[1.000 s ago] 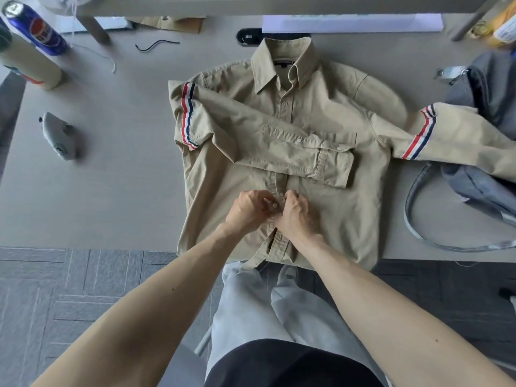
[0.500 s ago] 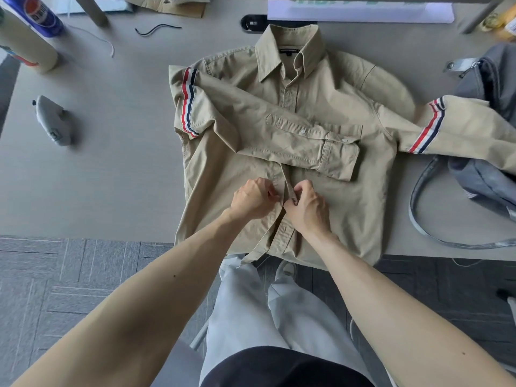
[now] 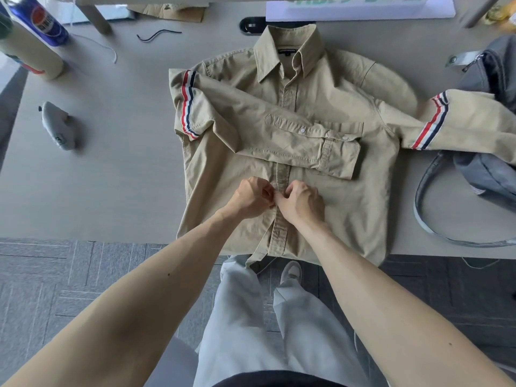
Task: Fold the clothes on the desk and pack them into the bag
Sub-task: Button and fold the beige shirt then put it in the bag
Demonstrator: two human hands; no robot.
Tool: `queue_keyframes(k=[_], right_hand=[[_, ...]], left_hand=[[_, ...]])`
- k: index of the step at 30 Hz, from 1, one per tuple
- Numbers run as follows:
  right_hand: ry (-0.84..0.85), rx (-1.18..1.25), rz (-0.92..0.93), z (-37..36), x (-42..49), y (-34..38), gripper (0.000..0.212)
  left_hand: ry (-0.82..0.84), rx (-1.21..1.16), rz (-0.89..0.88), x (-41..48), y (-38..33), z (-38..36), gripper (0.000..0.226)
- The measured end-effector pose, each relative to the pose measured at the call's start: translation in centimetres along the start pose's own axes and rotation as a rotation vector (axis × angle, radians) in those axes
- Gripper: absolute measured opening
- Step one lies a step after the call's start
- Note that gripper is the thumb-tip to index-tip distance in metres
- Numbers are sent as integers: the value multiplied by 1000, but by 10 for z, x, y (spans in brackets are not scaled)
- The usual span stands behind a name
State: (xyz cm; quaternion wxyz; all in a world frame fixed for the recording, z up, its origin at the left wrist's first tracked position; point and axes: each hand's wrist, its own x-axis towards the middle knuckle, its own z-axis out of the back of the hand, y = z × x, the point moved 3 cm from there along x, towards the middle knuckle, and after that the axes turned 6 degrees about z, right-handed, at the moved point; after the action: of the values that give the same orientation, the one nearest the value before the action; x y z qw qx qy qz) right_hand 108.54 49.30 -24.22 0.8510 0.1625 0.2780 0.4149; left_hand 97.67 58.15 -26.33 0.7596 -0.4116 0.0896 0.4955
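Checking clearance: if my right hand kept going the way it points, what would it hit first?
Likely the left hand, which the right hand touches over the shirt; just beyond lies the folded sleeve.

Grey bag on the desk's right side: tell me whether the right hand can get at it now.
Probably yes, once free: the right hand pinches the shirt front, bare desk lies between it and the grey bag, and only the striped sleeve drapes over it.

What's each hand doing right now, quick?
Left hand: closed, pinching the shirt at its front placket.
Right hand: closed, pinching the same placket.
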Motion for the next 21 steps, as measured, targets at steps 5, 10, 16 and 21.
queue_keyframes(k=[5,10,16,21], right_hand=[[49,110,-51,5,5,-8,20],[66,331,-110,4,5,-21,27],[1,503,-163,-6,5,-36,24],[-64,654,-119,-11,0,-43,21]], left_hand=[[83,-60,19,5,-4,1,15],[194,-142,-29,7,-10,12,14],[249,-235,-120,14,2,13,10],[329,-393,-126,17,10,12,8]])
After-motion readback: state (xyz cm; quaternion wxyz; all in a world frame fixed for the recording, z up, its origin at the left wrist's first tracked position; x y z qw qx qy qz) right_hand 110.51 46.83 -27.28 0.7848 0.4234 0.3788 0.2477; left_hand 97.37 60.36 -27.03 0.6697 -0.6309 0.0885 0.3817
